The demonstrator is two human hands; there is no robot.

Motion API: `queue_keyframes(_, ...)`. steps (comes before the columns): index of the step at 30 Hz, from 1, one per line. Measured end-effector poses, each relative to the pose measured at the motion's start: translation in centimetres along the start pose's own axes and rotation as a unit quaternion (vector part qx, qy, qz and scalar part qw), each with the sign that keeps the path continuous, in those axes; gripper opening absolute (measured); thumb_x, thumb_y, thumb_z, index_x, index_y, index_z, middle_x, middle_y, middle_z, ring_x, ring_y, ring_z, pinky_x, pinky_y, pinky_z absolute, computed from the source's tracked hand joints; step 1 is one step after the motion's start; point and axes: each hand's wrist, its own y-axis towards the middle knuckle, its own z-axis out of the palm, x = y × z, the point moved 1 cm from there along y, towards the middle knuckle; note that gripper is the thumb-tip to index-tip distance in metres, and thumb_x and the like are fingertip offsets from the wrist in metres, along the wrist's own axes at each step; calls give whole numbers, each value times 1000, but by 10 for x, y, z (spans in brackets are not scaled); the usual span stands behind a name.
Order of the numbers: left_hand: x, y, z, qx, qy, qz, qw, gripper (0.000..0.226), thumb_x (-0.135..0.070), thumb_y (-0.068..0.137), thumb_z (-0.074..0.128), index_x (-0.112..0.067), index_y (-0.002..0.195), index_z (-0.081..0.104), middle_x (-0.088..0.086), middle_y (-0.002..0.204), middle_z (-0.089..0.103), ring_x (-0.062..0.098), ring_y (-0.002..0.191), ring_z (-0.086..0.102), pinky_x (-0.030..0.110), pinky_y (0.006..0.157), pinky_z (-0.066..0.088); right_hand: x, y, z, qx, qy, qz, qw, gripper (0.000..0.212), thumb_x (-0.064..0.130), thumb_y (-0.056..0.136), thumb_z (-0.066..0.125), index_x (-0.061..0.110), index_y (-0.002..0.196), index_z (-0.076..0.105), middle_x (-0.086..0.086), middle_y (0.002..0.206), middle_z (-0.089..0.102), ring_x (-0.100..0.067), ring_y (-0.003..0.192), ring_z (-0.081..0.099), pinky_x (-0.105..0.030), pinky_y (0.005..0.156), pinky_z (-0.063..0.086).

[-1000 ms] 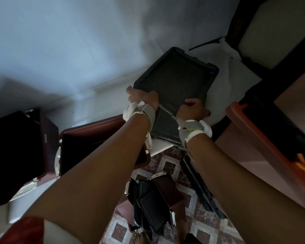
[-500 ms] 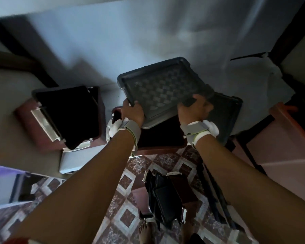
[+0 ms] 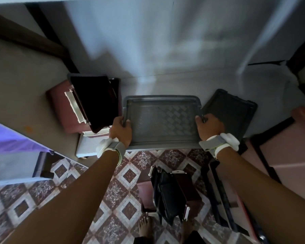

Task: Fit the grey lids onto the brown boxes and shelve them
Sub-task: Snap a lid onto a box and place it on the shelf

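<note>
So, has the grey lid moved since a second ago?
Yes. The grey lid has come left, off the dark lid now on its right.

grey lid [image 3: 161,120] level between left hand [image 3: 121,129] and right hand [image 3: 209,126], fingers [image 3: 200,118] curled over its short edges

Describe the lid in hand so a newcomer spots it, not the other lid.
Beyond the patterned floor tiles runs a pale ledge. At its middle is a grey lid, gripped at each end by the left hand and right hand. Unlike the darker lid angled at its right, it is lighter and shows a clear woven pattern.
</note>
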Motion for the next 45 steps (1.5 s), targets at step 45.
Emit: queue_keyframes(45,-12,20,46,52,264,-17,963,34,-24,97,51,-9,127,44,20,130,41,42,116,52,52,95,46,-22,57,39,48,14,33,998,21,19,94,53,9,112,55,-13,115,63,-35,105,59,-31,81,41)
